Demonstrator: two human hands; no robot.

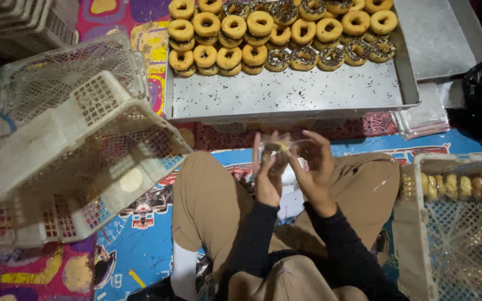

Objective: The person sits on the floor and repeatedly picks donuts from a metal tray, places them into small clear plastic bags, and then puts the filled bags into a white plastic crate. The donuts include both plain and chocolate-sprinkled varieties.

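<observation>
Both hands are raised over my lap, close together. My left hand (269,175) grips a doughnut (274,147) with dark sprinkles, wrapped in a thin clear plastic bag (295,149). My right hand (314,167) pinches the bag's side, fingers curled around it. Ahead lies a large metal tray (285,95) with rows of glazed and sprinkled doughnuts (277,33) along its far side; its near part is bare with scattered sprinkles.
A white plastic crate (453,223) at the right holds a row of bagged doughnuts (458,187). Empty white crates (68,150) lie tipped at the left. A stack of clear bags (425,117) sits right of the tray, beside a second metal tray (442,33). A colourful mat (135,245) covers the floor.
</observation>
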